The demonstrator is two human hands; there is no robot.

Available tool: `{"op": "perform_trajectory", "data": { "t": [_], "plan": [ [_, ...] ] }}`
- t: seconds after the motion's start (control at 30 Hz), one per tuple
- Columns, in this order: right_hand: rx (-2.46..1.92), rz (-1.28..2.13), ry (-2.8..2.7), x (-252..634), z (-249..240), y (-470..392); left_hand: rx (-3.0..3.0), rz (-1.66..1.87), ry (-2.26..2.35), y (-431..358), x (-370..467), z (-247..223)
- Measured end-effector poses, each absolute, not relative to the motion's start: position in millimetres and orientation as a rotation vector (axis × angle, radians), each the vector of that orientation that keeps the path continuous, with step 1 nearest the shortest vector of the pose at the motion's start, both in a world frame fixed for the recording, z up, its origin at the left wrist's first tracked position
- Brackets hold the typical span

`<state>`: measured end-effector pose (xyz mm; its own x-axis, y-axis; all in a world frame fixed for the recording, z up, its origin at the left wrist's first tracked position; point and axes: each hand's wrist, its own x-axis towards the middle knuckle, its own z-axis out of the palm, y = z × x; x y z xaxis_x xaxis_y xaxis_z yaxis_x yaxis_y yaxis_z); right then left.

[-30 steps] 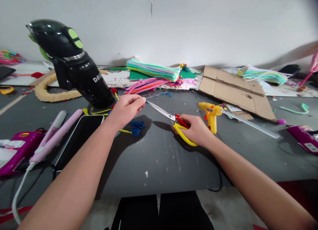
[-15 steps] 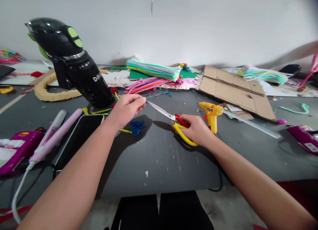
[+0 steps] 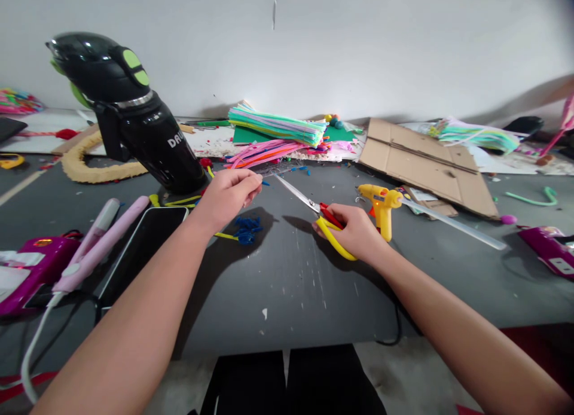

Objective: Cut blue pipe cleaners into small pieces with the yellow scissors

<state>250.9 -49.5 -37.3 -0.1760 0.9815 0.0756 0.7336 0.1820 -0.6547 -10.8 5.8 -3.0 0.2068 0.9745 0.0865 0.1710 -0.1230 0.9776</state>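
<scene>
Between the fingertips of my left hand (image 3: 235,192) is a small blue piece (image 3: 265,183), its short end sticking out to the right. My right hand (image 3: 352,228) is wrapped round the red and yellow handles of the scissors (image 3: 313,205). The blades look closed and point up and left, their tip a little apart from the blue piece. Under and right of my left wrist lies a dark blue fuzzy bunch (image 3: 247,229) with a yellow stem. A yellow glue gun (image 3: 382,207) stands just beyond my right hand.
A black bottle (image 3: 152,137) stands at the left, near a phone (image 3: 142,250) and a pink hair straightener (image 3: 103,241). Behind are bundles of pipe cleaners (image 3: 278,125) and folded cardboard (image 3: 421,164). A purple power strip (image 3: 549,247) lies at the right.
The scissors have drawn back slightly to the right, away from the blue piece, and their blades have closed. My left hand has barely moved.
</scene>
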Motion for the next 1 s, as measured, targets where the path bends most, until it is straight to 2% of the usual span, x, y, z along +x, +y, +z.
{"op": "perform_trajectory", "data": {
  "t": [1.0],
  "plan": [
    [-1.586, 0.606, -2.096, 249.4, -30.6, -49.9, 1.592, 1.024, 1.195, 6.6, -11.2, -8.9]
  ]
}}
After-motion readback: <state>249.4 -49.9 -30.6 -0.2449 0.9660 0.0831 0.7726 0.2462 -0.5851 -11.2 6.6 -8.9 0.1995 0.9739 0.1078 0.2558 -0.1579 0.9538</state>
